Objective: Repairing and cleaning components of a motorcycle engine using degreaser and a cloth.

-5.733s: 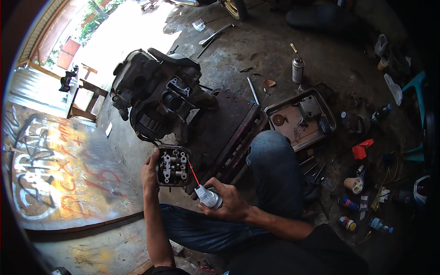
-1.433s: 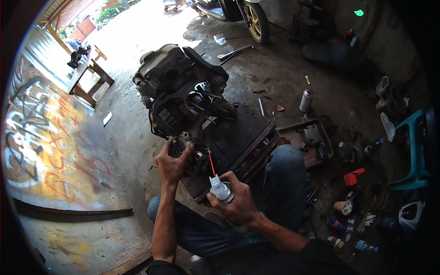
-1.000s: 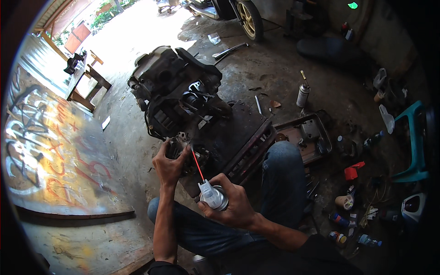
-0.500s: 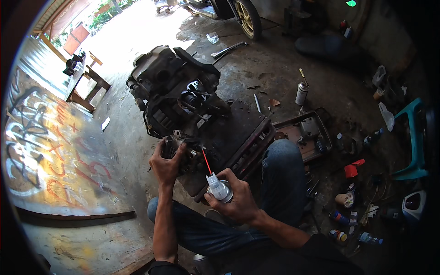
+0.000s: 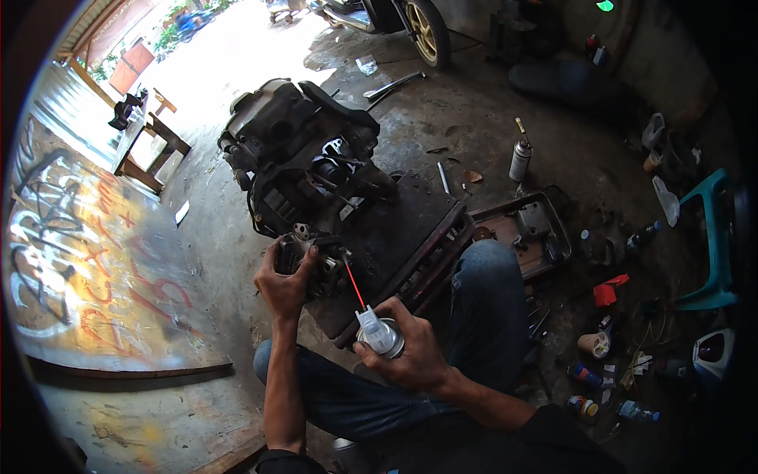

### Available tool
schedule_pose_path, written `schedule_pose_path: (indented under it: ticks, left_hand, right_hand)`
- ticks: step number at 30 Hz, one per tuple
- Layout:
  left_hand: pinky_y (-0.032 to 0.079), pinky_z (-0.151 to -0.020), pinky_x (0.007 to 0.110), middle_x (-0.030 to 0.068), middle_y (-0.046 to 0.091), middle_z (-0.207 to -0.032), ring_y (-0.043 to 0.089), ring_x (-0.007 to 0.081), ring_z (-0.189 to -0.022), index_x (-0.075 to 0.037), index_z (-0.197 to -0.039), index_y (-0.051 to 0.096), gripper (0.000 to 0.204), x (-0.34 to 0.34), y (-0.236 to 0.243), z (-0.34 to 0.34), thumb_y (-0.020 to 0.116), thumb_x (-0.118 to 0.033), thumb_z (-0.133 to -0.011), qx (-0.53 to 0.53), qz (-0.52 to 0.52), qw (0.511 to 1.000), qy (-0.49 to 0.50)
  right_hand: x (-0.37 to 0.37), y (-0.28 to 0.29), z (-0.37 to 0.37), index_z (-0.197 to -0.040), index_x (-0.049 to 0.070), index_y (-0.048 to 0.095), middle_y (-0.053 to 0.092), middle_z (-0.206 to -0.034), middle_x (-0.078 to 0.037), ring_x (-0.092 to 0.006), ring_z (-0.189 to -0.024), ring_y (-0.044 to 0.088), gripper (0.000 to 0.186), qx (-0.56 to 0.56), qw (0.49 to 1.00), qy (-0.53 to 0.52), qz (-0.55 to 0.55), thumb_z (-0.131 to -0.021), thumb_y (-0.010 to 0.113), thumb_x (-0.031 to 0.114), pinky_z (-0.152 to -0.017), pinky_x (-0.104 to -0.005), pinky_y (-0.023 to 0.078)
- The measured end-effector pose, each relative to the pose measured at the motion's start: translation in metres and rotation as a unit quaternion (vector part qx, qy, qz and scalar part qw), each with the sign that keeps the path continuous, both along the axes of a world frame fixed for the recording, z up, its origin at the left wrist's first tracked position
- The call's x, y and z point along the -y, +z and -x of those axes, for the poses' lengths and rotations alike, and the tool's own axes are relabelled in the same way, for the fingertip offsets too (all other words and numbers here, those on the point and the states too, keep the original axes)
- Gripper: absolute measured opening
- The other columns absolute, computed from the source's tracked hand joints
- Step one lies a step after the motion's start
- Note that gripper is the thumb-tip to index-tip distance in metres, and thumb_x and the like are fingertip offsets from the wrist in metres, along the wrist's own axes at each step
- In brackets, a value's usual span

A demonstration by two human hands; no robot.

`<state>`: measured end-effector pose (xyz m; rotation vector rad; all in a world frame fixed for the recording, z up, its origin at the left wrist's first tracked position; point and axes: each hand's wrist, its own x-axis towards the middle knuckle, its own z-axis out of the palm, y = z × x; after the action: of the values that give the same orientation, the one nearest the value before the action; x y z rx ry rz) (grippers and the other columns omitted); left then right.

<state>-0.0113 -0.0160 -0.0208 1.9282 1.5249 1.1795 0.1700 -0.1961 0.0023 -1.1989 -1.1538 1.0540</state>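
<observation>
My left hand point(image 5: 286, 276) grips a metal cylinder head point(image 5: 320, 259) over the near end of a dark stand point(image 5: 410, 229). Gripped in my right hand point(image 5: 410, 355) is an aerosol can point(image 5: 380, 336); its thin red straw point(image 5: 355, 284) points up at the head's right side, with the tip close to the metal. Just beyond, a large dark engine point(image 5: 276, 142) rests on the stand, a bright metal opening on its near face. My bent blue-jeaned knee point(image 5: 489, 284) is right of the can.
A parts tray point(image 5: 562, 237) and upright spray can point(image 5: 520, 162) lie to the right, with bottles point(image 5: 638, 412), a red item point(image 5: 609, 288) and teal stool point(image 5: 707, 237). A graffitied board point(image 5: 118, 292) stands left, a wooden bench point(image 5: 154, 134) beyond; a motorbike point(image 5: 418, 31) is behind.
Since the earliest frame, the head in my left hand has been turned and tilted away from me. Over the last second the straw's tip has shifted slightly along it; both grips hold.
</observation>
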Motion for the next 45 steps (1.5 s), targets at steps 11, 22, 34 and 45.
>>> schedule_pose_path:
  ticks: [11,22,34,45]
  left_hand:
    - [0.06,-0.085,0.034,0.0126,0.079,-0.097,0.076,0.0185,-0.089,0.005,-0.118,0.074,0.056,0.002,-0.001,-0.001,0.096,-0.029,-0.08,-0.003,-0.022,1.0,-0.012]
    - [0.059,-0.086,0.034,0.0119,0.079,-0.097,0.076,0.019,-0.09,0.004,-0.119,0.073,0.059,0.002,-0.003,0.0,0.096,-0.033,-0.079,-0.013,-0.03,0.999,-0.015]
    - [0.059,-0.085,0.033,0.0126,0.079,-0.097,0.075,0.0177,-0.089,0.006,-0.117,0.074,0.052,0.0,-0.003,0.0,0.092,-0.031,-0.084,0.057,0.008,0.998,0.028]
    - [0.054,-0.078,0.026,0.0076,0.076,-0.094,0.066,0.0106,-0.083,0.009,-0.106,0.073,0.044,-0.002,-0.004,0.001,0.082,-0.033,-0.097,0.137,0.037,0.988,0.062]
  right_hand:
    - [-0.007,0.002,0.004,-0.114,0.002,0.057,0.077,-0.09,-0.009,-0.0186,-0.082,0.078,0.041,0.001,1.0,0.009,-0.025,-0.09,0.083,0.022,-0.075,-0.0344,0.064]
    - [-0.012,0.003,0.007,-0.115,0.003,0.055,0.074,-0.089,-0.02,-0.0305,-0.085,0.079,0.048,-0.015,1.0,0.009,-0.026,-0.09,0.083,0.033,-0.072,-0.0423,0.061]
    - [0.011,-0.003,0.001,-0.112,0.002,0.058,0.077,-0.09,-0.011,-0.0195,-0.081,0.078,0.042,0.002,1.0,0.009,-0.007,-0.089,0.083,0.027,-0.075,-0.0342,0.063]
    - [0.017,-0.009,0.009,-0.112,0.003,0.058,0.077,-0.089,-0.009,-0.019,-0.082,0.079,0.041,-0.002,0.999,0.022,-0.025,-0.09,0.083,0.026,-0.072,-0.0341,0.063]
